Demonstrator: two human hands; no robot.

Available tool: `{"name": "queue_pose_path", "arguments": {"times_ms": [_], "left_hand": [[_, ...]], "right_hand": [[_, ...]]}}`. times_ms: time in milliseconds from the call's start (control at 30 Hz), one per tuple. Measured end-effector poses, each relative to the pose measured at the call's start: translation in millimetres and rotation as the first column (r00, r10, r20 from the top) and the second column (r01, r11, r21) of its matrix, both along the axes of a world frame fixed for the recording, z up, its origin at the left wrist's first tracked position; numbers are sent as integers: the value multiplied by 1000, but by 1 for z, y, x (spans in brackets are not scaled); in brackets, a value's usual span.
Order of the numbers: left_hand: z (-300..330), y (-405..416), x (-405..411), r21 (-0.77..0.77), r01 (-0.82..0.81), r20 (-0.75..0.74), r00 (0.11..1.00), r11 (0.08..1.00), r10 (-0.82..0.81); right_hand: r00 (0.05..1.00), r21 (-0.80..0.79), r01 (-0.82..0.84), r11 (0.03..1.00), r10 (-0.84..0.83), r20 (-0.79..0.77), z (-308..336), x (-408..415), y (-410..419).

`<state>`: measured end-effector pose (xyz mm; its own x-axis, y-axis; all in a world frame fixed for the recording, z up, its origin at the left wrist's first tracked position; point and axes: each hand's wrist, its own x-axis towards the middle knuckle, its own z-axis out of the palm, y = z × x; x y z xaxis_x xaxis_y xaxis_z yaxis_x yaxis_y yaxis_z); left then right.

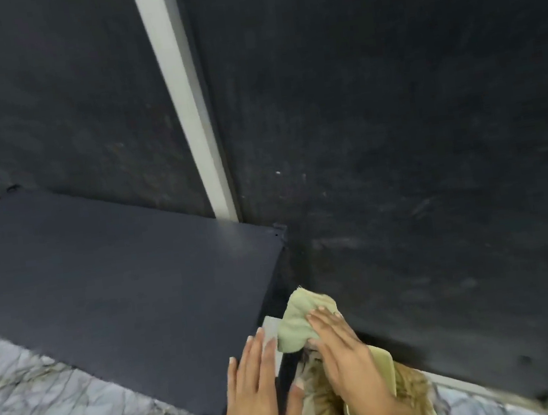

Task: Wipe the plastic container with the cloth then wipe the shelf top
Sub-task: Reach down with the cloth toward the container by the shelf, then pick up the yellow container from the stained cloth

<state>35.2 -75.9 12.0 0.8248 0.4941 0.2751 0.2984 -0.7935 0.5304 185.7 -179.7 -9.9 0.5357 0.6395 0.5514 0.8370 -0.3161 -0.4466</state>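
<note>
Two hands are working the plastic container (269,331), both flat.
The right hand (343,350) is pressing the green cloth (296,328) onto it, fingers straight; the left hand (256,385), also straight-fingered, is bracing its side. Container is sitting just right of the shelf top (119,281), mostly covered. Shelf is running away leftward, so the left hand is nearer and the cloth hand is needing to cross.

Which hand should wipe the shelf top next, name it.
Right, probably: the right hand presses the cloth on the plastic container, beside the shelf top; the left hand only rests against it, without cloth.
</note>
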Motion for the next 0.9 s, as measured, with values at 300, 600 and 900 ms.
{"name": "queue_pose_path", "arguments": {"times_ms": [300,600,900], "left_hand": [[-204,-56,71,-102,166,-12,986,981,-168],[-384,-66,128,-108,367,-273,883,924,-383],[-471,-103,131,-85,526,-447,739,846,-505]], "right_hand": [[972,-9,190,982,-187,139,-169,59,-118],[915,-47,400,915,-402,-31,-390,86,-198],[868,-150,475,867,-490,-77,-489,52,-234]]}}
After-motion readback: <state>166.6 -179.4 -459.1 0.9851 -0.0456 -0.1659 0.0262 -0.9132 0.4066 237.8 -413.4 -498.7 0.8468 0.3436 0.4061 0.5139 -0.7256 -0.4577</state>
